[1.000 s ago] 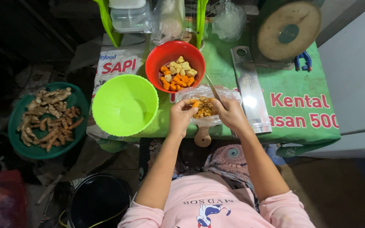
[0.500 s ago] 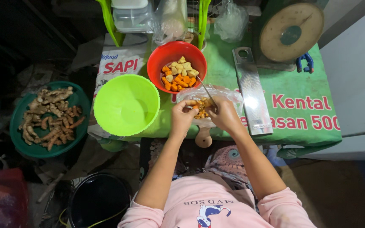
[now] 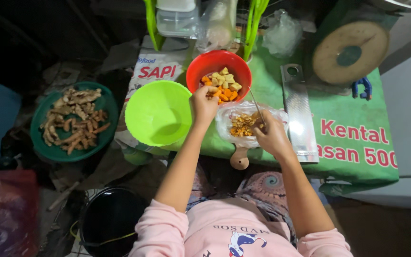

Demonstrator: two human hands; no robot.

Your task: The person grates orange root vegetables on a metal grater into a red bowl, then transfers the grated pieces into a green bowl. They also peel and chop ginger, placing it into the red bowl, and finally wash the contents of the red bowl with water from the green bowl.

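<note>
Light is falling from above onto the middle of the scene, leaving the green bowl [image 3: 158, 113] and red bowl [image 3: 219, 76] glowing brightly while the far left is sinking into near blackness. Glare is flaring off the metal blade [image 3: 300, 114] and off the plastic bag [image 3: 248, 124]. The left hand [image 3: 204, 103] is casting a soft shadow toward the green bowl. The tray of roots [image 3: 73, 122] on the left is sitting in dim light. Edges are bending slightly, the wide lens curving the table's right side [image 3: 381, 157], and the near pink sleeves are looking soft
</note>
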